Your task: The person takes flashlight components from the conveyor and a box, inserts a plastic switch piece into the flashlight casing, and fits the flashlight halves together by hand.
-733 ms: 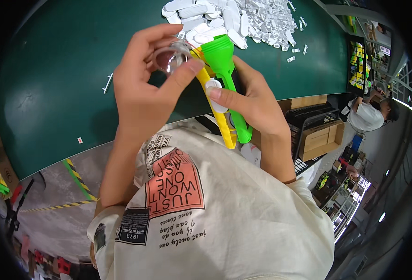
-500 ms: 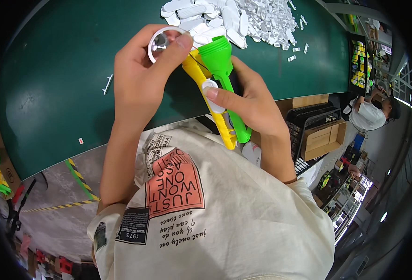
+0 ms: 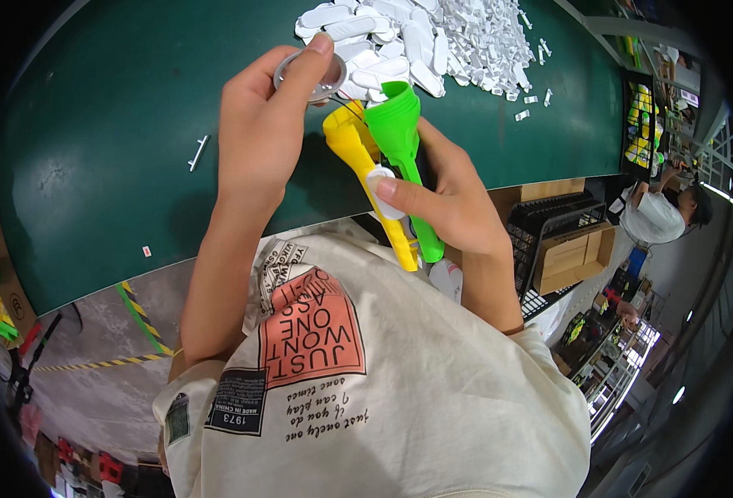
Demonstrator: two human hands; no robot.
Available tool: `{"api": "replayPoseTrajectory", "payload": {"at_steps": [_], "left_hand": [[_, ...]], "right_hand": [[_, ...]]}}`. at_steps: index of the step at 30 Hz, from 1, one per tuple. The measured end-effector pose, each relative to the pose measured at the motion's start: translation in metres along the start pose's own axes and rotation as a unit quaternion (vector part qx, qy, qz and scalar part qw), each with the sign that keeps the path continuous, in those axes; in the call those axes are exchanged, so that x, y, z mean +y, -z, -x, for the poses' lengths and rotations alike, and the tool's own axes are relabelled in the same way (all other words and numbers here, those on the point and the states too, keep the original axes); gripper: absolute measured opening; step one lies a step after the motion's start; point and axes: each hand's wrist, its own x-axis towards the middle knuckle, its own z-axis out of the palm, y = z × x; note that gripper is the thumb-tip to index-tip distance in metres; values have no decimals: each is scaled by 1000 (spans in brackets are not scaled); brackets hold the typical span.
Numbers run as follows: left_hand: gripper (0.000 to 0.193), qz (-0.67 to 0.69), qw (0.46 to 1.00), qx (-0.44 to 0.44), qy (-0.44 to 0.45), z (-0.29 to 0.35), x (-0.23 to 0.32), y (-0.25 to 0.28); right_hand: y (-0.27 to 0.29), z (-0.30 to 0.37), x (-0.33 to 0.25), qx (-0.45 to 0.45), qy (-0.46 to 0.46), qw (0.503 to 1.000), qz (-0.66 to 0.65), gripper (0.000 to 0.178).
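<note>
L hand (image 3: 260,124) up over desk (image 3: 92,174), fingers pinching clear round cup (image 3: 333,79); thumb lies across its face, other fingers curled behind, partly hidden. Thin dark wire (image 3: 350,104) btwn cup & shells. R hand (image 3: 457,203) closed round green torch shell (image 3: 395,124) + yellow torch shell (image 3: 350,148), thumb pressed on white switch (image 3: 376,176); R fingertips behind green one, can't tell exact placement. Shells side by side, wide ends away from person, narrow ends near shirt (image 3: 433,357), at desk's near edge. L thumb blocks part of cup, R thumb part of switch. Beyond hands: pile of white covers (image 3: 350,26), small white clips (image 3: 487,46) to its R, few loose. L part of desk: white strip (image 3: 199,153), red/white label (image 3: 146,251). Off R: black rack (image 3: 553,217) w/ cardboard box (image 3: 578,259); co-worker (image 3: 655,217) farther off.
</note>
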Motion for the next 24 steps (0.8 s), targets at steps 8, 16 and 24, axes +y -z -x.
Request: {"api": "replayPoseTrajectory", "payload": {"at_steps": [8, 16, 24], "left_hand": [[84, 85, 996, -18, -23, 29, -33, -5], [51, 111, 962, -124, -218, 70, -61, -20], [42, 1, 952, -122, -282, 71, -42, -8]], "right_hand": [[9, 3, -18, -9, 5, 1000, -8, 56], [10, 16, -36, -10, 16, 1000, 18, 73], [5, 14, -39, -34, 156, 974, 163, 78]]}}
